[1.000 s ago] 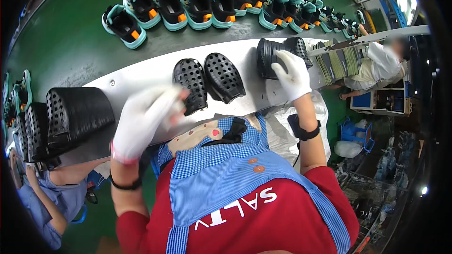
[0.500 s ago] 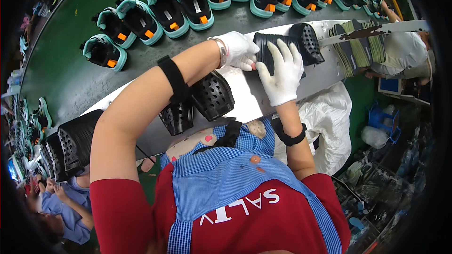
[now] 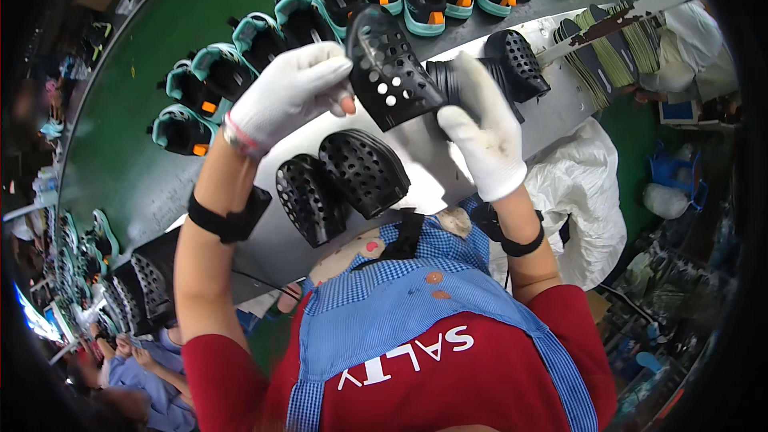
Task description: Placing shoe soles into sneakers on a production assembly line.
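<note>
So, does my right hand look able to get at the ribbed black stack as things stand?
Probably yes: your right hand overlaps the ribbed black stack, with nothing visible between, though the held perforated piece crowds its left end.

Your view is bright through the middle, with the hardest glare washing patches of the tabletop (image 3: pixel 416 146) to white. Glossy highlights sit on the black perforated form (image 3: pixel 384 52) at your left hand (image 3: pixel 292 92), and white shows through a few of its holes. The fingers (image 3: pixel 476 84) of your right hand (image 3: pixel 490 154) look smeared, while your blue apron (image 3: pixel 376 304) reads fairly sharp. Toward the rim, lines bow, the dim right side softens, bluish-white light flares at lower left, and the corners go black.
</note>
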Tool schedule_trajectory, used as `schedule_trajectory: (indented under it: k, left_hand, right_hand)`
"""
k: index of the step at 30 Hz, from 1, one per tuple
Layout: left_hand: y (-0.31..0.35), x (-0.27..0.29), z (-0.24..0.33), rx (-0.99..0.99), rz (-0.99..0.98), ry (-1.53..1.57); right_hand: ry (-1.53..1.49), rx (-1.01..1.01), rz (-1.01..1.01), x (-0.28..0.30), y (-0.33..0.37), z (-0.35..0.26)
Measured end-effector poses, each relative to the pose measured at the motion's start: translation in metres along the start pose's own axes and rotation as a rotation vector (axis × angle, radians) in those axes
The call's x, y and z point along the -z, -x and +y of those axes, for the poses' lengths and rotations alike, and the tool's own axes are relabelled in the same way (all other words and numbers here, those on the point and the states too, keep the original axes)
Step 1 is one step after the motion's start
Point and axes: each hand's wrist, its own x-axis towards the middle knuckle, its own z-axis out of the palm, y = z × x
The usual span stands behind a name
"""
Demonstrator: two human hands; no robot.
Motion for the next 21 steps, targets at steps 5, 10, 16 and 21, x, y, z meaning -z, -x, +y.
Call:
schedule_trajectory:
  k: [5,10,16,21]
  left_hand:
    - [0.033,-0.013,-0.005,-0.113,0.039,0.002]
    - [0.050,-0.023,-0.004,-0.130,0.176,-0.106]
    - [0.072,-0.010,-0.010,-0.173,0.190,-0.132]
    - [0.093,-0.009,-0.013,-0.243,0.235,-0.089]
  right_hand:
    - [-0.209,-0.201,-0.199,-0.021,-0.010,-0.057]
    - [0.398,0.501,0.064,-0.037,-0.008,-0.059]
    - [0.396,0.657,-0.015,-0.042,-0.006,-0.063]
    - [0.437,0.774,-0.085,-0.052,-0.007,-0.076]
